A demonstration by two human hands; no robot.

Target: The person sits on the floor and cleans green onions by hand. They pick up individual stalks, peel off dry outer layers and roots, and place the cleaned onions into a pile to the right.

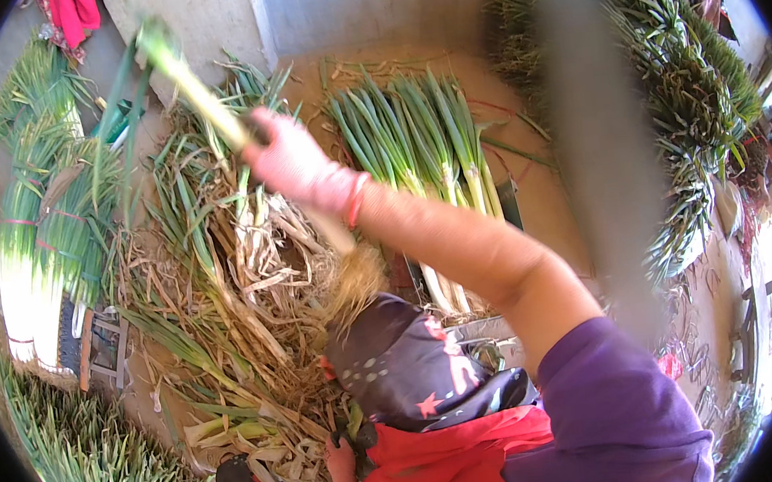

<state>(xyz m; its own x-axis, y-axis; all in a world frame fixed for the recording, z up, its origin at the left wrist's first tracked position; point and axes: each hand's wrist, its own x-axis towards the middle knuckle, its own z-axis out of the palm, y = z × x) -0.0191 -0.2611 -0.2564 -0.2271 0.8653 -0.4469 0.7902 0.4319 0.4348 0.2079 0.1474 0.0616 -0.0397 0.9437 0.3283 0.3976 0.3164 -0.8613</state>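
Note:
My right hand (298,159), in a pink glove with a dark-coated palm, grips a long green onion (204,94). The onion is blurred and lies slantwise, its green end at the upper left and its tan roots (355,282) toward my knee. Under it spreads a heap of dry husks and onion stalks (275,251). My left hand (341,458), also gloved, is low by the heap's near edge, beside my patterned trouser leg (405,371). Its fingers look curled, but whether it holds anything is hidden. Right of the heap, cleaned green onions (410,134) lie side by side.
Tied onion bundles (34,275) stand at the left, near a small wooden frame (103,348). More onions with green tops (101,463) fill the lower left. Large leafy stacks (671,88) line the right. A blurred grey upright (607,150) crosses the view close by. A wall (370,5) rises behind.

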